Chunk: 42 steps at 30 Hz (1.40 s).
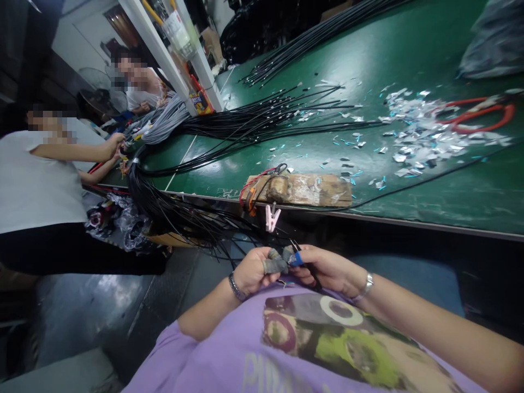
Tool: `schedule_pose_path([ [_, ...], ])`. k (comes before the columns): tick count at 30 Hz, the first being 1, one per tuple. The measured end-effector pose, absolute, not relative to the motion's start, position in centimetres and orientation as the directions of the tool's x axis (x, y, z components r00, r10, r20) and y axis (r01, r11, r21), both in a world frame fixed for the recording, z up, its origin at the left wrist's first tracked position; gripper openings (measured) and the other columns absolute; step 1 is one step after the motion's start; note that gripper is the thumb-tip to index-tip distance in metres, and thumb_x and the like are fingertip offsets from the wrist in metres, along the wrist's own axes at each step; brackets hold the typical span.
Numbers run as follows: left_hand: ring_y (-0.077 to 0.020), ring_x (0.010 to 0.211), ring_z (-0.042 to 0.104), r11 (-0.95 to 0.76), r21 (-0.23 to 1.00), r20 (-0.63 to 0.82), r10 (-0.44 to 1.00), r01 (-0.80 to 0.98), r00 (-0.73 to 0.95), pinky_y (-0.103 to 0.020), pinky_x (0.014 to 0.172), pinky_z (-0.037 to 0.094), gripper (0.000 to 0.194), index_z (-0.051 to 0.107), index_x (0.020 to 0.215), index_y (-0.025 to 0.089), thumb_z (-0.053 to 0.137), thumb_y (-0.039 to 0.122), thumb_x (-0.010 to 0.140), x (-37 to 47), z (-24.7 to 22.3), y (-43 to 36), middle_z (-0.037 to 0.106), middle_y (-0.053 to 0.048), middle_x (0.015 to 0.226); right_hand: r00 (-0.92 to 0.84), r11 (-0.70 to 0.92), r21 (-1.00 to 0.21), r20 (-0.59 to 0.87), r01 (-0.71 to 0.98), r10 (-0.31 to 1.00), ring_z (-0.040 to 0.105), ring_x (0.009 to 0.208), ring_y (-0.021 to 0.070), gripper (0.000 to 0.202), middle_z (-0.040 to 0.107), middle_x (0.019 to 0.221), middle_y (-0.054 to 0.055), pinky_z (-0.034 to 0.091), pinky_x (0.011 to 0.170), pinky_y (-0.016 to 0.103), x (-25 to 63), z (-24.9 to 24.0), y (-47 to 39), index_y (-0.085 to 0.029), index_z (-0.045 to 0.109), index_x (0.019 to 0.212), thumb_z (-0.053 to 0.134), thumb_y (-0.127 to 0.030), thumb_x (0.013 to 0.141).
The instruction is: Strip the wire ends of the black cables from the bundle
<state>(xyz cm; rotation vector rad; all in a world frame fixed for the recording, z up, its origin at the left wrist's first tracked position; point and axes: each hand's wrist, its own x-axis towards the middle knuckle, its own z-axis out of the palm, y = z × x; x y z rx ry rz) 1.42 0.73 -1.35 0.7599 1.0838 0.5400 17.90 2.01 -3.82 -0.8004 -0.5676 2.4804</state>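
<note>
Both my hands meet in front of my purple shirt, below the table edge. My left hand (258,268) is closed in a pinch, its thumb and finger wrapped in grey tape. Thin coloured wire ends (287,283) stick out just under its fingertips; the rest of what it grips is hidden. My right hand (329,267) is closed around black tweezers (314,274), whose pointed tips angle up and away from me. Blue tape wraps one of its fingertips, which touches the left fingers. Black cables (223,240) hang from the table beyond my left hand.
Along the green table (429,202) lie a wooden block (323,191) with a pink clothespin (272,217) at its edge, foil scraps (426,131), red-handled scissors (483,123) and black cable bundles (245,123). A co-worker (41,174) stands at the left; another person sits behind.
</note>
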Motion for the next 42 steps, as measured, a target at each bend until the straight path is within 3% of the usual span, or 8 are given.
schedule_pose_path([
  [3, -0.0017, 0.024, 0.025, 0.635, 0.771, -0.582, 0.731, -0.042, 0.357, -0.018, 0.029, 0.008, 0.050, 0.047, 0.059, 0.016, 0.079, 0.052, 0.047, 1.5, -1.1, 0.9, 0.045, 0.007, 0.035, -0.571, -0.694, -0.641, -0.450, -0.328, 0.687, 0.029, 0.041, 0.0045, 0.017, 0.045, 0.048, -0.006, 0.017, 0.038, 0.019, 18.0, -3.7, 2.1, -0.018, 0.054, 0.063, 0.068, -0.022, 0.055],
  [7, -0.0018, 0.025, 0.023, 0.652, 0.754, -0.594, 0.728, -0.080, 0.342, -0.018, 0.030, 0.009, 0.051, 0.044, 0.059, 0.017, 0.080, 0.051, 0.045, 1.6, -0.9, 1.1, 0.041, 0.009, 0.033, -0.399, -0.403, -0.870, -0.274, -0.284, 0.875, 0.045, 0.057, 0.0100, 0.029, 0.059, 0.072, -0.001, 0.035, 0.050, 0.022, 18.6, -2.9, 2.1, -0.019, 0.063, 0.085, 0.069, -0.022, 0.056],
  [11, -0.0017, 0.025, 0.021, 0.659, 0.749, -0.609, 0.724, -0.066, 0.324, -0.018, 0.031, 0.007, 0.053, 0.042, 0.057, 0.018, 0.080, 0.052, 0.043, 1.6, -1.0, 1.1, 0.040, 0.009, 0.033, -0.393, -0.161, -0.984, -0.119, -0.076, 0.912, 0.053, 0.071, 0.0164, 0.031, 0.064, 0.086, 0.003, 0.044, 0.068, 0.031, 19.1, -2.0, 2.3, -0.020, 0.062, 0.091, 0.070, -0.030, 0.063],
  [15, -0.0019, 0.026, 0.021, 0.624, 0.781, -0.600, 0.742, 0.018, 0.298, -0.019, 0.032, 0.007, 0.051, 0.043, 0.056, 0.018, 0.077, 0.055, 0.046, 1.6, -1.3, 1.0, 0.039, 0.009, 0.034, -0.444, -0.054, -0.998, -0.065, 0.038, 0.894, 0.056, 0.074, 0.0194, 0.015, 0.066, 0.078, 0.003, 0.045, 0.071, 0.032, 19.1, -1.6, 2.6, -0.019, 0.064, 0.079, 0.062, -0.030, 0.069],
  [22, -0.0020, 0.034, 0.029, 0.510, 0.836, -0.549, 0.787, 0.204, 0.283, -0.017, 0.036, 0.020, 0.046, 0.047, 0.056, 0.016, 0.080, 0.047, 0.048, 2.0, -0.6, 0.7, 0.041, 0.009, 0.038, -0.586, -0.187, -0.972, -0.233, 0.138, 0.776, 0.050, 0.062, 0.0146, 0.011, 0.060, 0.062, -0.002, 0.041, 0.060, 0.026, 19.3, -1.7, 4.0, -0.017, 0.062, 0.061, 0.054, -0.013, 0.055],
  [30, -0.0042, 0.032, 0.035, 0.509, 0.819, -0.574, 0.729, 0.265, 0.374, -0.018, 0.036, 0.024, 0.046, 0.052, 0.063, 0.015, 0.075, 0.054, 0.054, 1.5, -0.4, 0.8, 0.049, 0.005, 0.042, -0.697, -0.586, -0.810, -0.403, -0.030, 0.593, 0.036, 0.042, 0.0055, 0.010, 0.055, 0.049, -0.004, 0.021, 0.040, 0.019, 19.4, -2.7, 4.4, -0.016, 0.060, 0.059, 0.066, -0.019, 0.051],
  [36, -0.0032, 0.028, 0.030, 0.565, 0.810, -0.577, 0.721, 0.156, 0.384, -0.018, 0.032, 0.017, 0.052, 0.050, 0.062, 0.015, 0.077, 0.059, 0.049, 1.5, -0.4, 0.7, 0.047, 0.006, 0.039, -0.728, -0.663, -0.722, -0.344, -0.199, 0.593, 0.036, 0.039, 0.0046, 0.018, 0.053, 0.048, -0.004, 0.019, 0.038, 0.019, 18.8, -3.4, 4.0, -0.016, 0.058, 0.059, 0.072, -0.023, 0.051],
  [42, -0.0017, 0.026, 0.024, 0.638, 0.769, -0.581, 0.725, -0.041, 0.370, -0.019, 0.031, 0.007, 0.054, 0.047, 0.061, 0.016, 0.079, 0.057, 0.046, 1.4, -1.1, 1.0, 0.042, 0.007, 0.035, -0.535, -0.514, -0.798, -0.299, -0.313, 0.790, 0.033, 0.045, 0.0053, 0.029, 0.049, 0.054, -0.005, 0.023, 0.042, 0.020, 18.1, -3.5, 2.9, -0.017, 0.058, 0.067, 0.078, -0.036, 0.057],
])
